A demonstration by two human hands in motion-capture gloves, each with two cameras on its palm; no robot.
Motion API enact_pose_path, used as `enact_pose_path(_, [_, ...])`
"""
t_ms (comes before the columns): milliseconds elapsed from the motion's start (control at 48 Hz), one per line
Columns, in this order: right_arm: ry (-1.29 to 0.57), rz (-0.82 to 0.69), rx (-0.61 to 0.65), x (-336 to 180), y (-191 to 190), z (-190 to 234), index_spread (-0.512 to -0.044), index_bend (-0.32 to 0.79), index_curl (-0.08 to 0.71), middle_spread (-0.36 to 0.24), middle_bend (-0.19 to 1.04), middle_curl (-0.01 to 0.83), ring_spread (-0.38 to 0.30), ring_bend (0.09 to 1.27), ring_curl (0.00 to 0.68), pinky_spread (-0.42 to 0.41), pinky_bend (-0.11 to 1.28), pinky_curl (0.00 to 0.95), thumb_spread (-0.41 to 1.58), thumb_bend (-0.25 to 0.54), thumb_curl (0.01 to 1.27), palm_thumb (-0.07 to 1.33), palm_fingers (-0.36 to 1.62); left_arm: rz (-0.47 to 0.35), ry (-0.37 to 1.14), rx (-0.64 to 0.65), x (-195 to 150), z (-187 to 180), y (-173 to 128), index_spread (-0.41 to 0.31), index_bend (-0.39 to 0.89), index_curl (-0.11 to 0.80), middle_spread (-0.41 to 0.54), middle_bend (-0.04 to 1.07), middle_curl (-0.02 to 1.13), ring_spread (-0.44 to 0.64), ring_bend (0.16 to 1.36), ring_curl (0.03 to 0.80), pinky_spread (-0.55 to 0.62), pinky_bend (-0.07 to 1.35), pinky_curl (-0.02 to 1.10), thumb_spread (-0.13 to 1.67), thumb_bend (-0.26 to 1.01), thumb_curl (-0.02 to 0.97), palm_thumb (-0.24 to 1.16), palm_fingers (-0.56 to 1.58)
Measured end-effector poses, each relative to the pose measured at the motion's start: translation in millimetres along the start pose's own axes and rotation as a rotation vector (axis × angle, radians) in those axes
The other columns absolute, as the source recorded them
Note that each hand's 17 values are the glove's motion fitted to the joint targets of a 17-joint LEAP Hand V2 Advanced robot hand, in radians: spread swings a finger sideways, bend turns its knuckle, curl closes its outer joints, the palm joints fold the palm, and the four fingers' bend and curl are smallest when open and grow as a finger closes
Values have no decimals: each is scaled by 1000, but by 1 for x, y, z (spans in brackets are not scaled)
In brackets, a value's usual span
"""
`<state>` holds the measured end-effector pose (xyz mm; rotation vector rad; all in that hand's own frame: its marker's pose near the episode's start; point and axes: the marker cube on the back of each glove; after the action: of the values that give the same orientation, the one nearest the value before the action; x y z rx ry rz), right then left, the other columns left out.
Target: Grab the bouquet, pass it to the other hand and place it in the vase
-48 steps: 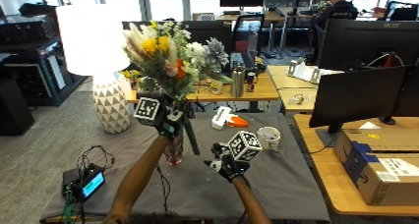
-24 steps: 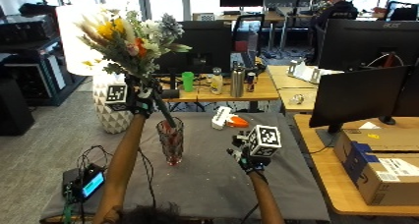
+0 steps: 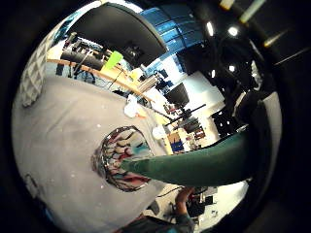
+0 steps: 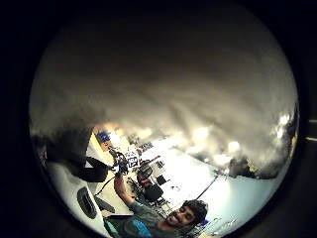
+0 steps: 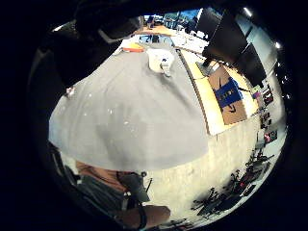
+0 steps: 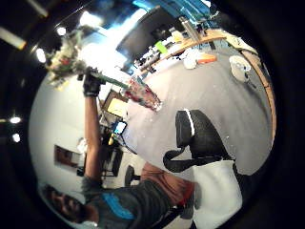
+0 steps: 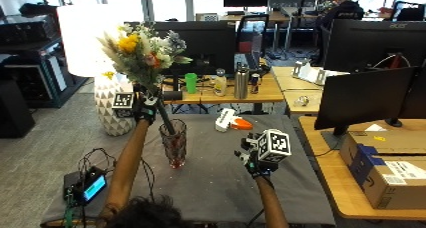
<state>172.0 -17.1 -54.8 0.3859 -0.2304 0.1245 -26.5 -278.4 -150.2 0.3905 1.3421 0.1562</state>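
Left hand [image 7: 144, 109]: I gripped the bouquet [image 7: 143, 53] by its green stems, flowers upright above my fist.
Bouquet: its stem ends dipped into the mouth of the vase [image 7: 174, 143]; how deep, the glass hid.
Vase: it stood on the grey surface [image 7: 213, 183], at about 9 o'clock from my right hand.
Right hand [image 7: 256, 160]: it hovered above the surface, holding nothing; its fingers were hidden, so I could not tell whether they were curled.

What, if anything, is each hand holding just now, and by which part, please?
The left hand grips the bouquet by its stems, just below the blooms, with the stem ends at the vase mouth. The right hand holds nothing.
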Motion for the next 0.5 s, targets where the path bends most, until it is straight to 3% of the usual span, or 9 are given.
enact_pose_path(42, [-5, -1, 4, -2, 0, -2, -317, 137, 306, 41, 221, 409, 177, 272, 314, 333, 539, 363, 1139, -21, 460, 710, 452, -73, 32, -28, -4, 4, 5, -282, 158, 523, -351, 546, 657, -345, 807, 491, -352, 445, 433, 1262, -14, 239, 565, 1177])
enact_pose_path(125, [-19, -5, 8, -4, -2, -2, -316, 137, 304, 43, 218, 408, 180, 268, 315, 335, 525, 359, 1136, -19, 458, 713, 454, -110, 6, -89, -18, 4, 5, -266, 135, 510, -343, 546, 659, -335, 769, 480, -317, 391, 421, 1249, -13, 238, 566, 1093])
enact_pose_path(146, [-24, -8, 10, -5, -2, -2, -318, 132, 302, 44, 216, 407, 180, 269, 316, 336, 525, 360, 1136, -18, 457, 715, 452, -125, -17, -109, -20, 3, 7, -233, 71, 486, -325, 519, 649, -321, 736, 470, -243, 339, 408, 1224, -25, 238, 553, 871])
enact_pose_path(167, [-28, -11, 12, -6, -2, -3, -318, 132, 301, 44, 212, 406, 180, 272, 318, 337, 524, 360, 1135, -18, 456, 716, 453, -145, -50, -132, -22, 2, 9, -218, 52, 480, -316, 538, 672, -313, 745, 494, -216, 351, 430, 1209, -26, 239, 550, 825])
enact_pose_path(208, [-31, -15, 15, -8, -3, -4, -318, 131, 299, 45, 209, 405, 180, 270, 318, 338, 522, 359, 1136, -18, 454, 719, 454, -191, -141, -178, -20, 0, 18, -136, 46, 462, -248, 434, 663, -242, 685, 498, -88, 379, 459, 1161, -36, 240, 530, 495])
enact_pose_path(229, [-32, -16, 16, -9, -2, -5, -317, 130, 298, 45, 208, 405, 180, 272, 319, 337, 518, 358, 1136, -18, 453, 719, 452, -209, -187, -194, -18, -1, 24, -111, 53, 454, -223, 414, 667, -215, 677, 502, -44, 397, 466, 1140, -39, 242, 520, 445])
enact_pose_path(292, [-32, -17, 13, -10, -1, -5, -317, 135, 297, 45, 201, 404, 180, 268, 320, 335, 510, 358, 1135, -18, 451, 721, 446, -216, -270, -197, -21, -9, 29, -15, 106, 437, -63, 200, 600, -23, 634, 475, 121, 462, 466, 1057, -69, 236, 434, 197])
enact_pose_path(375, [-28, -27, 12, -13, 2, -7, -316, 136, 295, 46, 193, 402, 181, 264, 321, 335, 507, 358, 1135, -19, 448, 722, 446, -193, -397, -130, -21, -33, 40, 41, 131, 404, 44, 125, 491, 105, 605, 399, 242, 458, 417, 991, -66, 237, 370, 229])
enact_pose_path(500, [-35, -29, 37, -15, 2, -12, -316, 134, 292, 53, 196, 402, 181, 265, 323, 335, 491, 357, 1134, -19, 445, 723, 442, -132, -414, -42, -9, -74, 53, 38, 141, 382, 73, 159, 432, 121, 632, 359, 328, 428, 377, 923, -59, 237, 269, 363])
